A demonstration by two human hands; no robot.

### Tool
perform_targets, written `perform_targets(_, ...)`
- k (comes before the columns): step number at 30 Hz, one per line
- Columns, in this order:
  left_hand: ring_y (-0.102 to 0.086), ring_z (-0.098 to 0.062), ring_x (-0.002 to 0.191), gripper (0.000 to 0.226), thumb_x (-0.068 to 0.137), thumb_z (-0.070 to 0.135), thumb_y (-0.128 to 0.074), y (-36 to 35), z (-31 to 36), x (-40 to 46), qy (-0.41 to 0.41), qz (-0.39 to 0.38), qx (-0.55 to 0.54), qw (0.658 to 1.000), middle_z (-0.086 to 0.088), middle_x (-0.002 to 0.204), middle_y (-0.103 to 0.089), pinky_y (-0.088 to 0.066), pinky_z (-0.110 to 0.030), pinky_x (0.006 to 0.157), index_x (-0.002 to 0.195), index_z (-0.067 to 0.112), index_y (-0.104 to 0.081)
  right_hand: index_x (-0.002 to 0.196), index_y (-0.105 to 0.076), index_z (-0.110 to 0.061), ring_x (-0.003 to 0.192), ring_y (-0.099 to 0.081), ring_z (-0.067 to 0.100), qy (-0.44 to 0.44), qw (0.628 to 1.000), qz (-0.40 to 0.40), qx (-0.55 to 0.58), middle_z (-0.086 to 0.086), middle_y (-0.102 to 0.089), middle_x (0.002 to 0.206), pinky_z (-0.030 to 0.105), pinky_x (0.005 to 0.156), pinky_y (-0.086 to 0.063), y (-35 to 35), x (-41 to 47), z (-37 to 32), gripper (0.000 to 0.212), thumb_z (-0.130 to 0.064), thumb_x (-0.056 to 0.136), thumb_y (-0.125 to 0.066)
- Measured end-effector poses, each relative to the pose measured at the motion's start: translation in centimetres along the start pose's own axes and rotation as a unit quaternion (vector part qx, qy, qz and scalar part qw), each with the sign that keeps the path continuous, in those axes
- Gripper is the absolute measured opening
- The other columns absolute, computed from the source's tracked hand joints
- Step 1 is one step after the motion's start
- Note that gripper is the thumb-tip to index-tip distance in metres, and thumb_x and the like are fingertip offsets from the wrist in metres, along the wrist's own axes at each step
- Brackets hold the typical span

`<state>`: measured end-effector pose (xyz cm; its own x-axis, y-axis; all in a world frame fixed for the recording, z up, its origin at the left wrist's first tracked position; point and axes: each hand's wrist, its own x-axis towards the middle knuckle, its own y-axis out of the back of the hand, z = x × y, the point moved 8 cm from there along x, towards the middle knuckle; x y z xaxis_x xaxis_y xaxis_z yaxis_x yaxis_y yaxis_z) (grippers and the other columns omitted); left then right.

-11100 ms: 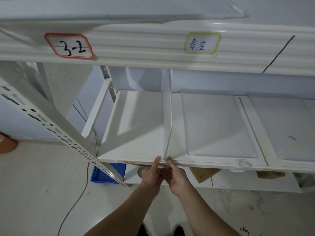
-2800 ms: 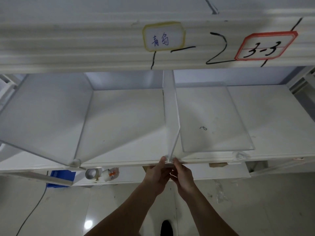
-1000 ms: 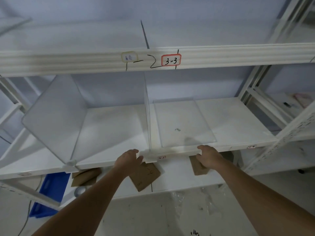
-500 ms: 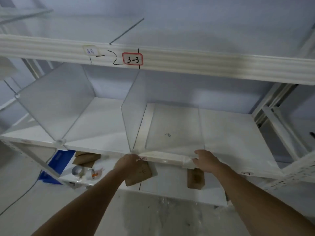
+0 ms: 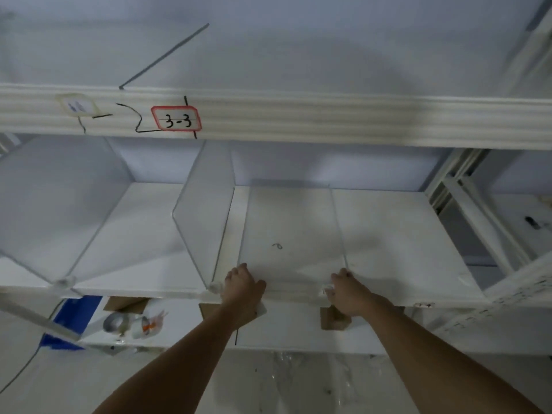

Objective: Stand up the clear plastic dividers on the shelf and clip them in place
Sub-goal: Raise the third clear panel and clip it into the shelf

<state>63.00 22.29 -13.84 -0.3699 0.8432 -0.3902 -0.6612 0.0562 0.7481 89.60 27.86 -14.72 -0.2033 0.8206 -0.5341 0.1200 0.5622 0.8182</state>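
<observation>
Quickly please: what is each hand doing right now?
Left hand: resting on the front left corner of the flat divider; grip cannot be told.
Right hand: on its front right corner; grip cannot be told.

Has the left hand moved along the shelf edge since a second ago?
Yes. The left hand has crossed from the left of the standing divider to its right, onto the flat divider.

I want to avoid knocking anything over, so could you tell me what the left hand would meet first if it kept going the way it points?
Probably only the flat divider under its fingertips; the left hand would slide along it toward the back wall.
</observation>
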Motion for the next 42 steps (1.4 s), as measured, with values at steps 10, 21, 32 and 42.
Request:
perform_targets(10,-0.061,-0.024,0.082,0.041,0.095,0.023,-0.057,3.4,0.6,0.7,0.148,0.089,-0.453,0.874,-0.01,0.098,-0.063,-0.047,-0.034,0.072,0.132,0.005,-0.055,0.11,-0.058,-0.009,0.105,-0.064,0.035,0.006,1.0,-0.024,0.016,0.016,-0.062,0.112,0.037,0.081,-0.046,2.2,-0.9,-1.6,0.054,-0.057,0.089,-0.043)
perform_targets(21,-0.072,-0.027,0.082,0.028,0.097,0.03,-0.058,6.0,15.6,-5.1,-0.1,-0.021,-0.524,0.846,-0.009,0.09,-0.071,-0.062,-0.041,0.079,0.116,0.01,-0.066,0.148,-0.031,-0.02,0.086,-0.066,0.027,0.079,0.988,0.125,-0.044,0.009,-0.07,0.117,0.038,0.078,-0.055,10.5,-4.4,-5.4,0.073,-0.063,0.091,-0.047)
perform_targets(32,-0.047,-0.025,0.138,0.107,0.082,0.006,-0.076,-3.9,17.3,-3.8,-0.236,-0.19,-0.174,0.937,-0.001,0.158,-0.038,-0.052,-0.043,0.104,0.157,0.043,-0.009,0.143,-0.037,-0.01,0.087,-0.067,0.026,0.11,0.984,0.137,0.034,0.012,-0.067,0.107,0.036,0.072,-0.057,13.4,-5.9,-4.6,0.046,-0.031,0.103,-0.046)
perform_targets(42,-0.067,-0.022,0.114,0.11,0.085,0.006,-0.076,-4.0,17.9,-4.8,-0.27,-0.133,-0.141,0.943,-0.008,0.144,-0.056,-0.055,-0.046,0.1,0.158,0.04,-0.002,0.148,-0.033,-0.014,0.101,-0.069,0.03,0.119,0.977,0.116,0.135,0.014,-0.068,0.125,0.046,0.09,-0.06,12.5,-6.0,-4.7,0.052,-0.032,0.102,-0.047)
